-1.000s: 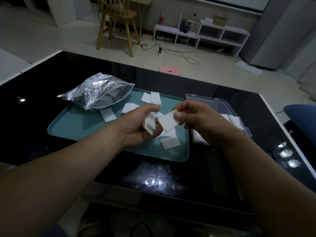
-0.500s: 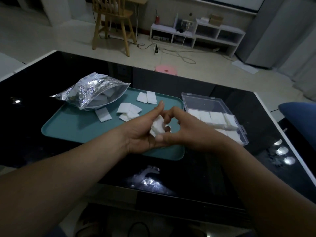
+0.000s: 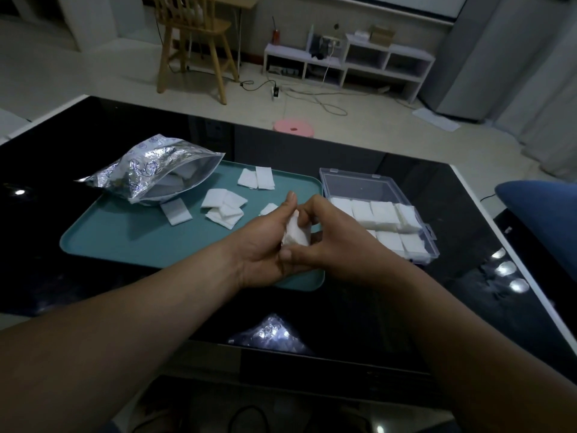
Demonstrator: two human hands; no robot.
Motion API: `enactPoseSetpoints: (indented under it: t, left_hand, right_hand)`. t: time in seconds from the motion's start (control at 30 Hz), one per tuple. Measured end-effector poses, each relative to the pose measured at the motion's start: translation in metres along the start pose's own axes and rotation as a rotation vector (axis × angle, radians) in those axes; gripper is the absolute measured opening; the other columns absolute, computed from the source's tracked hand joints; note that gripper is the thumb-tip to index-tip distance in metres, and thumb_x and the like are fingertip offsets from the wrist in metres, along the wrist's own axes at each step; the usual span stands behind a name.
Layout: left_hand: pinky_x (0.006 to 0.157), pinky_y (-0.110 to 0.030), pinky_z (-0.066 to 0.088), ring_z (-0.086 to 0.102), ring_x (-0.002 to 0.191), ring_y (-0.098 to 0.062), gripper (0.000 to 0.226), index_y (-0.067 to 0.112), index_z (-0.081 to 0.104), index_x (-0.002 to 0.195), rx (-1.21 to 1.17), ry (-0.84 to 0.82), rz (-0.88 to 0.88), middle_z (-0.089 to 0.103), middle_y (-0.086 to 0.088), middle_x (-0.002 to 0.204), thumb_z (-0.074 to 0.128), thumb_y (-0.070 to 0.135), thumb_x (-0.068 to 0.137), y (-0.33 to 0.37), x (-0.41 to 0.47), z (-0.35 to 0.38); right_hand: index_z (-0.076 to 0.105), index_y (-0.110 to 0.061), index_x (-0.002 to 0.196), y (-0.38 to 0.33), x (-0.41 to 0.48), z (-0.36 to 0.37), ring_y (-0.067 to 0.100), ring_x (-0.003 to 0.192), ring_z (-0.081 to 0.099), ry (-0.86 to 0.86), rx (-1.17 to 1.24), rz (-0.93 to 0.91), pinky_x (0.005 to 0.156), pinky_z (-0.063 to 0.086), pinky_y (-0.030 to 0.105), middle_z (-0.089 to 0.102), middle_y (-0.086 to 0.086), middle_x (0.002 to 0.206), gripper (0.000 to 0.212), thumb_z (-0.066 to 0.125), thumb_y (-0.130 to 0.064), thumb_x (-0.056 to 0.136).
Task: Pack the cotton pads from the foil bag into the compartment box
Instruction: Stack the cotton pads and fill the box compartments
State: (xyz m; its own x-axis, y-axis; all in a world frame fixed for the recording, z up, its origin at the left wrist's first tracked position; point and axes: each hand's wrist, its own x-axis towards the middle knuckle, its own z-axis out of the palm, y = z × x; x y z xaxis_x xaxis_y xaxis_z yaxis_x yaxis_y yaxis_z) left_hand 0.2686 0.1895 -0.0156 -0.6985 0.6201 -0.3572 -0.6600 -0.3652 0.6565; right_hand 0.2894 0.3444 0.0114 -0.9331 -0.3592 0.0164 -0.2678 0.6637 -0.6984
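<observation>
A small stack of white cotton pads [image 3: 295, 234] sits between both hands above the right end of the teal tray [image 3: 125, 245]. My left hand [image 3: 265, 242] cups the stack from the left, and my right hand [image 3: 331, 242] pinches it from the right. The silver foil bag [image 3: 150, 173] lies open on the tray's far left corner, with pads showing inside. Several loose pads [image 3: 224, 207] are scattered on the tray. The clear compartment box [image 3: 359, 182] stands just right of the tray, its near compartments filled with pads.
The tray and box rest on a glossy black table [image 3: 406, 307] with a white edge. A blue cushion [image 3: 543, 207] is at the far right. A pink stool [image 3: 293, 128], a wooden chair [image 3: 193, 42] and a white shelf [image 3: 346, 64] stand beyond the table.
My right hand brought a single pad to the stack in my left hand. Both hands have since closed together around the stack and dropped slightly toward me.
</observation>
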Motion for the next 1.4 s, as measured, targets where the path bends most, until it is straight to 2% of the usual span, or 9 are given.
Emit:
enactPoseSetpoints:
  t: [0.2, 0.33, 0.53, 0.7, 0.8, 0.93, 1.07, 1.2, 1.4]
  left_hand:
    - [0.083, -0.036, 0.057, 0.062, 0.093, -0.018, 0.058, 0.021, 0.072, 0.106, 0.016, 0.085, -0.011, 0.065, -0.006, 0.1, 0.035, 0.066, 0.102, -0.004, 0.01, 0.009]
    - [0.082, -0.036, 0.055, 0.064, 0.088, -0.018, 0.06, 0.024, 0.063, 0.124, 0.046, 0.054, -0.026, 0.069, -0.004, 0.099, 0.031, 0.069, 0.101, -0.005, 0.014, 0.021]
    - [0.072, -0.034, 0.057, 0.06, 0.088, -0.018, 0.061, 0.022, 0.07, 0.107, -0.009, 0.066, -0.04, 0.065, -0.004, 0.097, 0.027, 0.065, 0.104, -0.009, 0.023, 0.028]
    - [0.074, -0.036, 0.058, 0.064, 0.081, -0.017, 0.04, 0.008, 0.065, 0.114, -0.119, 0.118, 0.024, 0.063, -0.009, 0.107, 0.032, 0.019, 0.093, -0.003, 0.034, 0.034]
    - [0.065, -0.035, 0.061, 0.069, 0.078, -0.02, 0.035, 0.002, 0.06, 0.125, -0.064, 0.22, 0.146, 0.068, -0.015, 0.107, 0.037, 0.008, 0.099, -0.005, 0.039, 0.046]
    - [0.058, -0.031, 0.054, 0.067, 0.063, -0.015, 0.025, 0.008, 0.062, 0.115, 0.168, 0.319, 0.233, 0.066, -0.009, 0.093, 0.045, 0.009, 0.097, -0.012, 0.046, 0.057]
    - [0.063, -0.031, 0.047, 0.06, 0.075, -0.017, 0.037, 0.01, 0.058, 0.128, 0.399, 0.379, 0.292, 0.063, -0.007, 0.098, 0.041, 0.015, 0.096, -0.014, 0.051, 0.065]
    - [0.089, -0.038, 0.051, 0.058, 0.106, -0.021, 0.042, 0.026, 0.052, 0.133, 0.831, 0.46, 0.376, 0.057, -0.005, 0.127, 0.045, 0.027, 0.092, -0.006, 0.056, 0.053]
    - [0.082, -0.035, 0.051, 0.062, 0.101, -0.024, 0.032, 0.022, 0.056, 0.128, 1.208, 0.464, 0.306, 0.063, -0.002, 0.121, 0.05, 0.02, 0.097, -0.022, 0.057, 0.036]
  right_hand:
    - [0.052, -0.021, 0.099, 0.001, -0.008, -0.006, 0.007, 0.076, 0.051, 0.061, -0.124, -0.035, 0.061, 0.042, 0.017, 0.057, -0.007, 0.095, 0.044, 0.087, -0.038, 0.079]
    - [0.05, -0.021, 0.098, 0.007, -0.011, -0.016, 0.013, 0.082, 0.055, 0.072, -0.125, -0.02, 0.068, 0.052, 0.033, 0.058, -0.004, 0.098, 0.044, 0.087, -0.035, 0.079]
    - [0.049, -0.022, 0.099, 0.011, -0.017, -0.022, 0.017, 0.087, 0.058, 0.076, -0.082, -0.012, 0.074, 0.055, 0.041, 0.06, -0.003, 0.1, 0.043, 0.086, -0.033, 0.08]
    - [0.056, -0.027, 0.104, 0.016, -0.021, -0.034, 0.01, 0.098, 0.063, 0.162, -0.006, 0.074, 0.083, 0.056, 0.035, 0.064, -0.005, 0.113, 0.032, 0.076, -0.046, 0.088]
    - [0.06, -0.022, 0.1, 0.02, -0.022, -0.044, 0.014, 0.09, 0.064, 0.297, 0.079, 0.196, 0.081, 0.056, 0.039, 0.066, -0.002, 0.099, 0.024, 0.063, -0.046, 0.099]
    - [0.063, -0.019, 0.095, 0.025, -0.021, -0.043, 0.024, 0.087, 0.067, 0.321, 0.091, 0.25, 0.085, 0.059, 0.052, 0.07, 0.002, 0.091, 0.021, 0.065, -0.04, 0.098]
    - [0.06, -0.016, 0.1, 0.032, -0.015, -0.047, 0.025, 0.088, 0.071, 0.369, 0.105, 0.317, 0.078, 0.06, 0.045, 0.069, 0.005, 0.095, 0.017, 0.073, -0.025, 0.094]
    - [0.062, -0.008, 0.104, 0.052, -0.013, -0.07, 0.03, 0.094, 0.071, 0.538, 0.229, 0.45, 0.079, 0.06, 0.044, 0.07, 0.012, 0.101, 0.018, 0.074, -0.016, 0.093]
    - [0.069, -0.009, 0.091, 0.069, -0.005, -0.052, 0.018, 0.083, 0.066, 0.383, 0.004, 0.514, 0.063, 0.044, 0.027, 0.071, 0.002, 0.084, 0.013, 0.077, -0.019, 0.089]
